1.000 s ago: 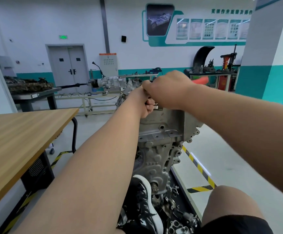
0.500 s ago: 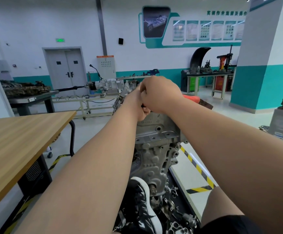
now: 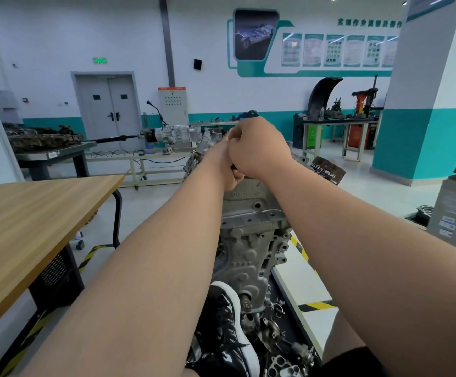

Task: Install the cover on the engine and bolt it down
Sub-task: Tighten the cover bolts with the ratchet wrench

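Observation:
A grey cast-metal engine (image 3: 251, 240) stands upright in front of me, its front cover (image 3: 248, 257) facing me with several bolt holes. Both my hands meet at the engine's top edge. My right hand (image 3: 256, 148) is curled into a fist on top. My left hand (image 3: 233, 179) lies just under it, fingers curled, mostly hidden by the right. A small dark tool handle (image 3: 233, 167) peeks out between them; both hands grip it. What its tip sits on is hidden.
A wooden table (image 3: 44, 213) stands close on the left. My black shoe (image 3: 229, 322) rests at the engine's foot beside loose metal parts (image 3: 284, 349). Yellow-black floor tape (image 3: 314, 306), a grey box (image 3: 455, 213) and a teal pillar (image 3: 425, 118) are on the right.
Both hands stay clasped together at the engine's top. The view has swung a little, and the red object seen behind my right wrist is now out of sight.

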`<state>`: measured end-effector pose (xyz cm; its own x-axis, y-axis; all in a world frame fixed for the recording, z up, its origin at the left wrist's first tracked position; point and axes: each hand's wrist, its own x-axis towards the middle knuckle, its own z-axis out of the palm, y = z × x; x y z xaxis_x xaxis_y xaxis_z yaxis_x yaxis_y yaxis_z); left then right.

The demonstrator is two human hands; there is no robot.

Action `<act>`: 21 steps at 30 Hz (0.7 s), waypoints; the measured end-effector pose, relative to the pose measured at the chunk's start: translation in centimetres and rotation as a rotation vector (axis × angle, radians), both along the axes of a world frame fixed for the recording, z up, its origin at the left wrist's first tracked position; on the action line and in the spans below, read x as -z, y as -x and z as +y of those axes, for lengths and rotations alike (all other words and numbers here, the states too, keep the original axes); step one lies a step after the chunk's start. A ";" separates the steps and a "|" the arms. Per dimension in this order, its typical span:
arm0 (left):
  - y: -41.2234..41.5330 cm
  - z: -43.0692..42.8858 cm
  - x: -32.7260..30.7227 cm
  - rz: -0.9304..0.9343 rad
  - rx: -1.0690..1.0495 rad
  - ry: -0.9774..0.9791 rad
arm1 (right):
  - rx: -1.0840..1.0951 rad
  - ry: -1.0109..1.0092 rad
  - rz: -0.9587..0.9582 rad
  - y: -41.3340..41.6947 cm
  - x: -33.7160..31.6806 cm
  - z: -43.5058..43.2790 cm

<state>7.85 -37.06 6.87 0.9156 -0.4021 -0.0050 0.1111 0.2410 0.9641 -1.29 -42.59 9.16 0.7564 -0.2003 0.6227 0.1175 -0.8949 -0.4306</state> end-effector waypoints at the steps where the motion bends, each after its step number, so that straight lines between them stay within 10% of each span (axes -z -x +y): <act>1: 0.4 0.2 0.0 0.041 -0.001 0.005 | 0.007 0.011 0.000 0.1 0.0 0.0; 9: 3.7 2.4 0.9 0.113 0.073 0.263 | 0.040 0.626 -0.023 3.1 -1.6 -0.2; 17: 5.4 5.2 13.2 0.589 -0.065 0.783 | -0.308 -1.140 -0.015 7.7 12.9 -3.1; 21: 6.4 5.3 17.8 0.658 -0.099 0.721 | -0.251 -1.377 0.116 9.3 20.3 -2.9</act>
<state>1.46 -31.71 -10.94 0.8476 -0.4307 -0.3099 0.5213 0.7850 0.3347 -10.57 -45.47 -11.19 0.8956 -0.4441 -0.0272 0.1130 0.2863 -0.9515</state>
